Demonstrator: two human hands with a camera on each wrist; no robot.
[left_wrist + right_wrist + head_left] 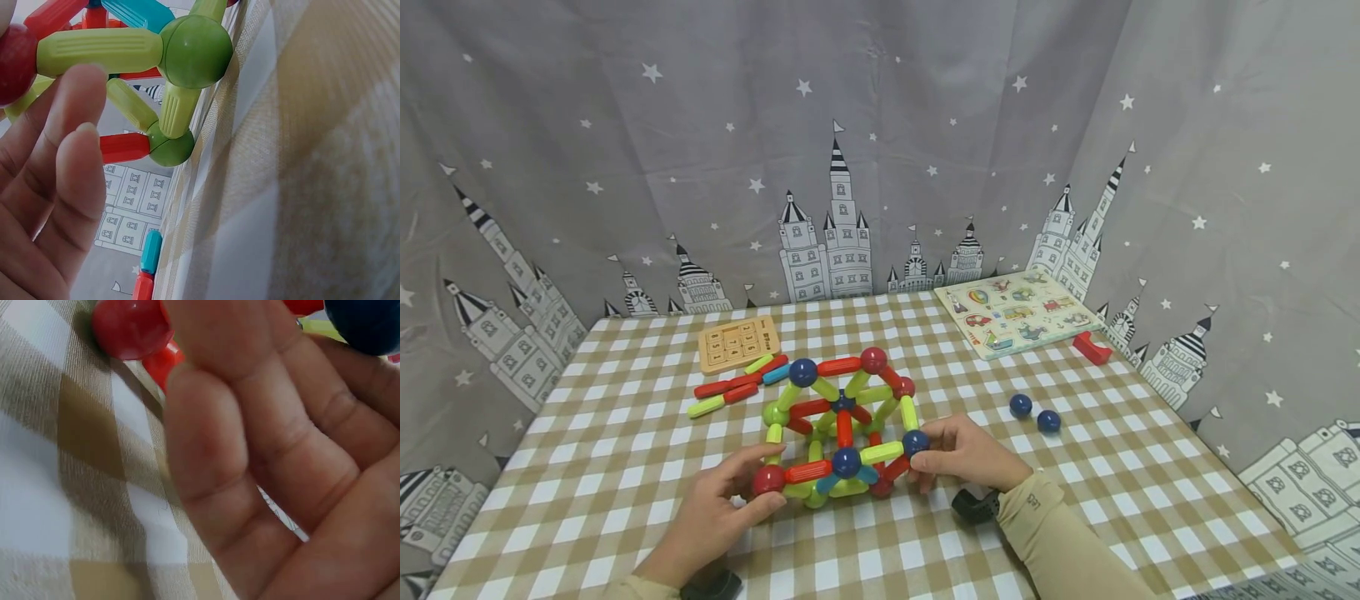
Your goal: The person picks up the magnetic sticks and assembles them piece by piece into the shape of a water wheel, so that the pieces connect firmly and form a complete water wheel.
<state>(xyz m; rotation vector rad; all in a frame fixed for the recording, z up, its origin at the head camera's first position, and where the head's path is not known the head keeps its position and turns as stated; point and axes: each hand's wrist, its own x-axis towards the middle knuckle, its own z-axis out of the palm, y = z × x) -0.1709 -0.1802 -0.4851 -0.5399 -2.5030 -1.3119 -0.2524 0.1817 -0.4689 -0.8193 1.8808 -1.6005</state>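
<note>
A frame built of magnetic rods and balls stands on the table between both hands, with red, yellow-green and light blue rods joined by red, green and dark blue balls. At its near left corner my left hand (718,504) grips a red ball (768,480) between thumb and fingers. My right hand (966,454) pinches the dark blue ball (915,442) at the near right corner. Another dark blue ball (846,462) sits between those two corners, joined to them by a red rod (808,472) and a yellow-green rod (882,452). Low in the frame, a green ball (195,51) is close over the tablecloth.
Loose rods (727,386) lie left of the frame, in front of a wooden number puzzle (739,343). Two dark blue balls (1020,406) rest to the right. Farther back are a picture puzzle board (1018,312) and a red block (1092,348). A grey curtain (880,167) hangs behind the checked tablecloth.
</note>
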